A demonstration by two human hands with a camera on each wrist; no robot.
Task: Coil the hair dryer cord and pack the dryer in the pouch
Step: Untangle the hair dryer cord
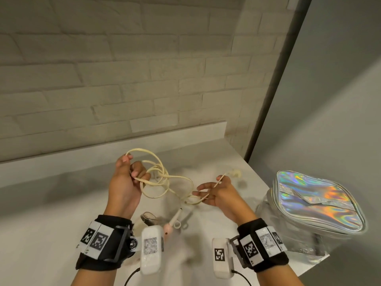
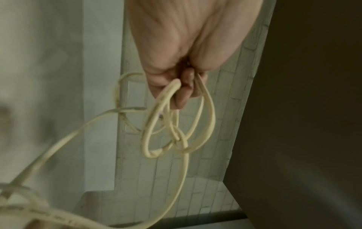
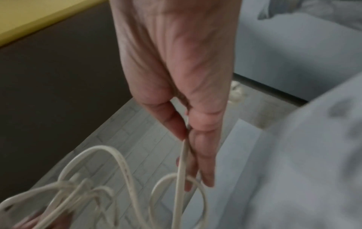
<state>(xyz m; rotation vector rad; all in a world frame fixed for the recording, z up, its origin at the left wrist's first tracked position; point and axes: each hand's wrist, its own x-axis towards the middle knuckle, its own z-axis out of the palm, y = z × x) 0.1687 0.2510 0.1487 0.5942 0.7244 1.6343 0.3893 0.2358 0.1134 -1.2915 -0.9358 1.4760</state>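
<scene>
My left hand (image 1: 134,172) is raised over the counter and grips several loose loops of the cream cord (image 1: 153,196). The left wrist view shows its fingers (image 2: 182,93) curled round those cord loops (image 2: 146,133). My right hand (image 1: 212,191) is to the right, and its thumb pinches a straight strand of cord (image 3: 180,178) against the fingers (image 3: 203,155). The plug (image 1: 237,173) sticks out just past that hand. The pink hair dryer (image 1: 171,223) lies on the counter below, partly hidden by my left wrist camera. The holographic pouch (image 1: 317,201) stands at the right.
The white counter (image 1: 61,203) ends at a short upstand below a pale brick wall (image 1: 123,79). The pouch stands close to the counter's right edge (image 1: 321,259). A dark vertical frame (image 1: 274,100) rises behind it.
</scene>
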